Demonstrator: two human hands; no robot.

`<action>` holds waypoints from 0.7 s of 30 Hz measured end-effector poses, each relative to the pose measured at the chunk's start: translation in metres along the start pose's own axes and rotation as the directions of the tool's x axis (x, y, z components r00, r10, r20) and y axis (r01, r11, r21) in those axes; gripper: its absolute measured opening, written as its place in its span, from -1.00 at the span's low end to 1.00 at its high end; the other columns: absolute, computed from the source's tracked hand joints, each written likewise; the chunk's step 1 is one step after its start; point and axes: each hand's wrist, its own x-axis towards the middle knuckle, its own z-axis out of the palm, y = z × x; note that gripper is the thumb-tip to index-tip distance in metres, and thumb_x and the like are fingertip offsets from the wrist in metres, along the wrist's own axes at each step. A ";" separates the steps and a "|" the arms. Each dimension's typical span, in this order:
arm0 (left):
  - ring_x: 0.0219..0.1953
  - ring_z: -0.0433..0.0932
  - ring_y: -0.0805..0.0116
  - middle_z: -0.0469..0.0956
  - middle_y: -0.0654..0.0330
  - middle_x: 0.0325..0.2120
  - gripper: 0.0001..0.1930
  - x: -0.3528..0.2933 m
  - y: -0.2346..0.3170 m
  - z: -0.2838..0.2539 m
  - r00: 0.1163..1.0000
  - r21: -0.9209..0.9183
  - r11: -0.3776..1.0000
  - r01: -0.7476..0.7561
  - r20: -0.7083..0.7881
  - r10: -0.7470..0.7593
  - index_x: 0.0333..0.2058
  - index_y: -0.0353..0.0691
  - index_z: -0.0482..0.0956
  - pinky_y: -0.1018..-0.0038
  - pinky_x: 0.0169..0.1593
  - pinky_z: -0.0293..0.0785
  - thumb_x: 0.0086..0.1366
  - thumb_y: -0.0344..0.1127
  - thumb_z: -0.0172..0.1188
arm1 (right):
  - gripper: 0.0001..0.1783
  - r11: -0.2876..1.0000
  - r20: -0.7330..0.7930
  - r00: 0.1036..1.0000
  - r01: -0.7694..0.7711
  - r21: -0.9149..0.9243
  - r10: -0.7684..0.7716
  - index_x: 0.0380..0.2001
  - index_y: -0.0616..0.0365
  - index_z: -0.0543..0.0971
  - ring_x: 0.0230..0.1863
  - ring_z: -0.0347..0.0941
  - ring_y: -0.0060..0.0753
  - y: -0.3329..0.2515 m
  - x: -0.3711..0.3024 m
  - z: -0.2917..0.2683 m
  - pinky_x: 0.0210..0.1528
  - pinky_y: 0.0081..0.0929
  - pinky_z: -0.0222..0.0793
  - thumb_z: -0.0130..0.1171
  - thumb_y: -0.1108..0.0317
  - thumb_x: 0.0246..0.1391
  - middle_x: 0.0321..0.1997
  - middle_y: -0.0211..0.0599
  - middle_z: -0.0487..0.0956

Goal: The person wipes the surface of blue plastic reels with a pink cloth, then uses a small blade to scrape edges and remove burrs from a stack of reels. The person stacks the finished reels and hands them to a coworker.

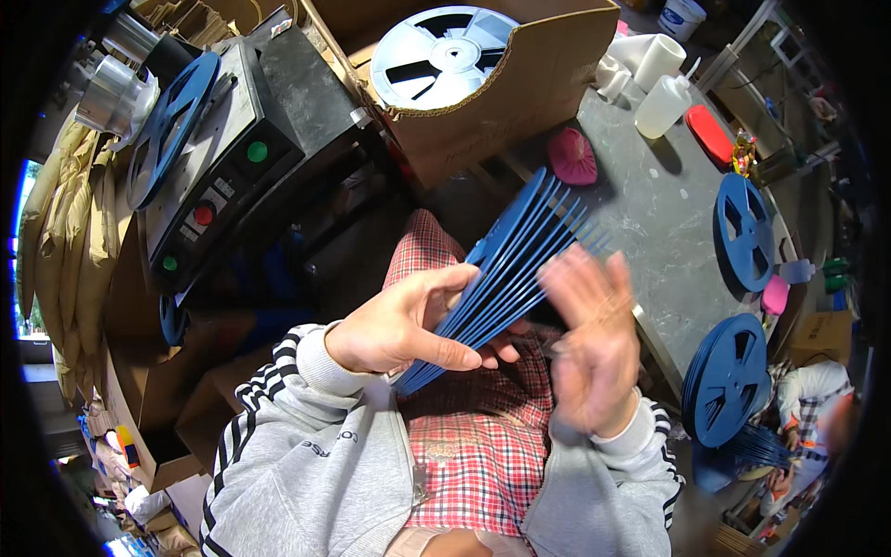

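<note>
A fanned stack of blue plastic reel discs (506, 269) is tilted above my lap. My left hand (408, 320) grips its lower left part, thumb across the near edges and fingers round behind. At the upper right the discs spread apart with gaps between them. My right hand (594, 339) is beside their right edges, blurred by motion. Its fingers look stretched out, with nothing visible in them. Whether its fingertips touch the discs I cannot tell.
At left stands a black machine (213, 176) with a blue reel (176, 125) on it. An open cardboard box (501, 116) holds silvery-looking reels (455, 56). On the grey table (640, 223) are a plastic bottle (663, 107) and a blue disc (744, 232). Another person (812, 418) is at far right.
</note>
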 end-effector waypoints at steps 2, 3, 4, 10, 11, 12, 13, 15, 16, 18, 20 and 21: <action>0.01 0.59 0.27 0.48 0.11 0.06 -0.31 0.004 -0.007 -0.006 0.992 0.118 0.985 -0.127 -0.007 0.128 0.22 -0.38 0.28 0.38 0.03 0.60 0.10 -0.73 0.31 | -0.90 0.983 0.131 0.979 0.143 0.114 -0.157 -0.36 0.19 0.30 0.32 0.34 0.18 -0.020 -0.009 0.012 0.47 0.21 -0.19 0.00 0.46 0.20 0.15 0.16 0.53; 0.01 0.60 0.24 0.49 0.09 0.05 -0.31 0.003 -0.007 -0.007 0.993 0.126 0.985 -0.119 -0.009 0.121 0.21 -0.38 0.29 0.37 0.03 0.61 0.10 -0.73 0.31 | -0.89 0.987 0.119 0.983 0.128 0.102 -0.140 -0.36 0.19 0.30 0.32 0.35 0.17 -0.017 -0.010 0.014 0.47 0.22 -0.19 0.01 0.46 0.19 0.15 0.15 0.53; 0.01 0.60 0.22 0.50 0.07 0.04 -0.32 0.002 -0.006 -0.007 0.994 0.133 0.985 -0.110 -0.011 0.113 0.21 -0.38 0.29 0.37 0.02 0.61 0.10 -0.72 0.31 | -0.89 0.990 0.106 0.987 0.114 0.089 -0.123 -0.35 0.19 0.31 0.31 0.35 0.17 -0.012 -0.009 0.013 0.47 0.23 -0.19 0.03 0.45 0.18 0.16 0.14 0.53; 0.02 0.61 0.12 0.54 -0.02 0.00 -0.36 0.002 -0.001 -0.002 0.999 0.102 0.994 -0.045 -0.003 0.045 0.19 -0.39 0.30 0.36 0.03 0.62 0.11 -0.71 0.29 | -0.88 1.000 0.086 0.996 0.026 0.010 -0.027 -0.46 0.16 0.38 0.32 0.37 0.08 -0.006 0.000 0.008 0.47 0.17 -0.14 -0.01 0.47 0.19 0.15 0.05 0.55; 0.02 0.61 0.12 0.54 -0.03 0.01 -0.35 0.003 -0.002 -0.004 0.999 0.121 0.992 -0.046 0.007 0.046 0.19 -0.39 0.30 0.36 0.04 0.62 0.11 -0.71 0.29 | -0.88 0.994 0.129 0.986 0.105 0.023 -0.107 -0.45 0.16 0.40 0.33 0.36 0.05 -0.008 -0.003 0.012 0.48 0.14 -0.13 0.00 0.45 0.20 0.15 0.04 0.55; 0.02 0.61 0.12 0.53 -0.03 0.02 -0.35 0.002 -0.002 -0.005 0.999 0.136 0.990 -0.049 0.015 0.047 0.19 -0.38 0.30 0.35 0.04 0.62 0.11 -0.71 0.30 | -0.87 0.982 0.175 0.966 0.183 0.042 -0.188 -0.45 0.17 0.41 0.34 0.34 0.02 -0.010 -0.005 0.015 0.49 0.11 -0.13 0.00 0.44 0.20 0.15 0.03 0.55; 0.02 0.61 0.12 0.53 -0.03 0.02 -0.35 0.001 -0.001 -0.004 0.999 0.151 0.987 -0.051 0.024 0.048 0.19 -0.38 0.30 0.35 0.04 0.62 0.11 -0.71 0.30 | -0.91 0.997 0.086 0.993 0.075 0.029 -0.077 -0.36 0.20 0.43 0.36 0.32 0.02 0.000 -0.002 0.011 0.48 0.08 -0.12 0.01 0.42 0.21 0.16 0.05 0.54; 0.01 0.61 0.09 0.54 -0.08 0.02 -0.28 0.001 0.000 0.001 1.000 0.052 0.999 -0.002 -0.017 0.002 0.21 -0.40 0.30 0.29 0.04 0.62 0.04 -0.69 0.35 | -0.88 0.979 -0.092 0.975 -0.196 0.048 0.200 -0.27 0.25 0.43 0.35 0.32 0.03 0.027 -0.001 0.005 0.45 0.00 -0.02 0.00 0.41 0.25 0.19 0.10 0.51; -0.01 0.63 0.06 0.56 -0.12 0.00 -0.22 0.001 -0.002 0.001 1.000 0.042 0.999 0.012 -0.030 -0.010 0.23 -0.42 0.29 0.26 0.03 0.62 -0.02 -0.68 0.40 | -0.88 0.933 -0.180 0.915 -0.353 0.071 0.360 -0.27 0.28 0.41 0.32 0.35 0.03 0.037 -0.003 0.002 0.41 -0.04 0.05 -0.02 0.42 0.27 0.20 0.13 0.50; 0.01 0.62 0.05 0.54 -0.16 0.01 -0.20 0.001 -0.001 0.001 1.000 0.070 0.998 -0.009 -0.011 0.010 0.24 -0.42 0.27 0.24 0.03 0.62 -0.02 -0.68 0.40 | -0.86 0.933 -0.340 0.872 -0.301 0.199 0.354 -0.26 0.33 0.39 0.19 0.44 -0.06 0.032 -0.009 -0.003 0.28 -0.18 0.23 -0.04 0.44 0.29 0.13 0.14 0.52; 0.01 0.62 0.05 0.54 -0.17 0.02 -0.19 0.002 -0.001 0.001 1.000 0.058 0.998 -0.006 -0.018 0.007 0.25 -0.41 0.26 0.24 0.04 0.62 -0.01 -0.67 0.40 | -0.85 0.908 -0.275 0.867 -0.375 0.189 0.415 -0.18 0.35 0.43 -0.25 0.52 -0.52 0.015 -0.021 -0.008 -0.21 -0.60 0.42 0.06 0.46 0.27 -0.15 -0.07 0.56; 0.02 0.61 0.05 0.54 -0.17 0.03 -0.20 0.002 -0.002 0.001 1.000 0.062 0.998 0.002 -0.019 0.000 0.24 -0.42 0.26 0.25 0.05 0.61 -0.01 -0.68 0.39 | -0.82 0.828 -0.198 0.832 -0.430 0.361 0.518 -0.12 0.32 0.43 -0.37 0.44 -0.63 0.002 -0.021 -0.009 -0.34 -0.69 0.32 0.04 0.43 0.30 -0.26 -0.19 0.53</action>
